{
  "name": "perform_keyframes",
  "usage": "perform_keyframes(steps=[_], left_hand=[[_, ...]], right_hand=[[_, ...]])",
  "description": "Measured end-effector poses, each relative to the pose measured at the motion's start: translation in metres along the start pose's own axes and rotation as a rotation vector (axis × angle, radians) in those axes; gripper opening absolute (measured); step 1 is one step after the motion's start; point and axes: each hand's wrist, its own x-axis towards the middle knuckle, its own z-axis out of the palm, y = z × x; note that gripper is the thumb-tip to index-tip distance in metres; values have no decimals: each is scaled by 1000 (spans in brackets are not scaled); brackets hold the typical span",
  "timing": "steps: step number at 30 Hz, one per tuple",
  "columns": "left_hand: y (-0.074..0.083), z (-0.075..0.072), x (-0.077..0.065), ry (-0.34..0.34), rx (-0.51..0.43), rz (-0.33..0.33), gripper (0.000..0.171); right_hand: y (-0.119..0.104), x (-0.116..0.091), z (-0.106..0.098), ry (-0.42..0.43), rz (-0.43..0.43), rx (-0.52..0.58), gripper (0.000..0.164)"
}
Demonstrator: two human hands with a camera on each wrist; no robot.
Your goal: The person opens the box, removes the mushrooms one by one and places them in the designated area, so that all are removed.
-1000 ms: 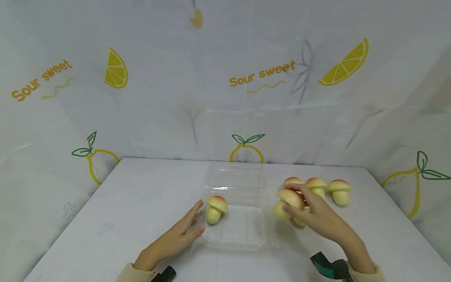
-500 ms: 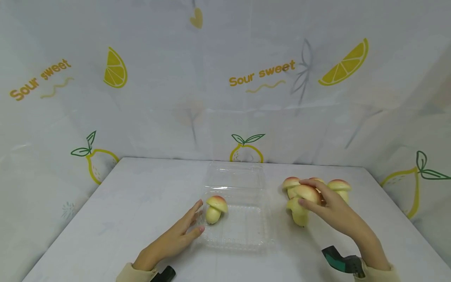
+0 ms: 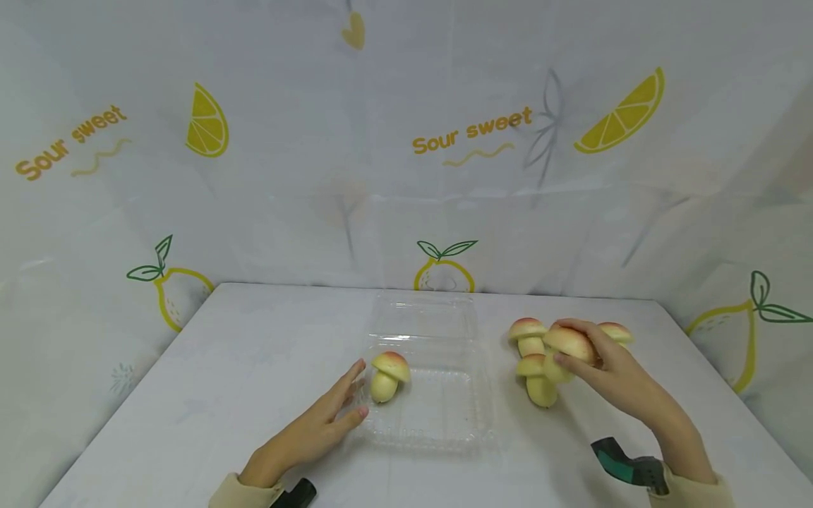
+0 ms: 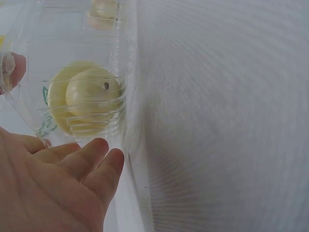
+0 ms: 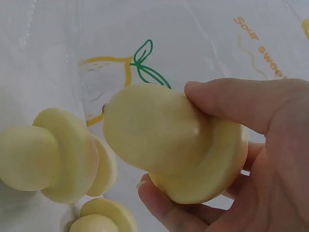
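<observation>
My right hand (image 3: 619,374) holds a toy mushroom (image 5: 164,130), thumb on one side and fingers round its reddish-topped cap. The mushroom is tilted, its pale yellow stem pointing left in the head view. Beside it are a front mushroom (image 3: 540,384), a back-left mushroom (image 3: 528,335) and a right mushroom (image 3: 616,330), partly hidden by the hand. My left hand (image 3: 317,427), fingers mostly straight, rests at the left side of a clear plastic clamshell box (image 3: 438,430) with its lid raised at the back. Inside, at the left, stands one mushroom (image 3: 389,377).
The white tabletop (image 3: 254,367) ends at a pale wall sheet (image 3: 286,212) printed with lemons and lettering. A dark strap (image 3: 629,467) shows at the right wrist, and a black device (image 3: 297,492) at the left.
My right hand has moved right with the mushroom, away from the box, passing over the group. The front mushroom is now in fuller view. My left hand stays in place.
</observation>
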Motion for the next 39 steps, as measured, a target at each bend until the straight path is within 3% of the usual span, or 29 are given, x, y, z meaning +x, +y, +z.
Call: perform_keyframes(steps=[11, 19, 29, 39], left_hand=[[-2, 0, 0, 5, -7, -5, 76], [-2, 0, 0, 4, -11, -6, 76], [1, 0, -2, 2, -10, 2, 74], [0, 0, -1, 2, -13, 2, 74]], right_hand=[[12, -2, -11, 42, 34, -28, 61], [20, -5, -14, 19, 85, 14, 66], [30, -5, -16, 47, 80, 17, 63], [40, -4, -17, 21, 100, 23, 62]])
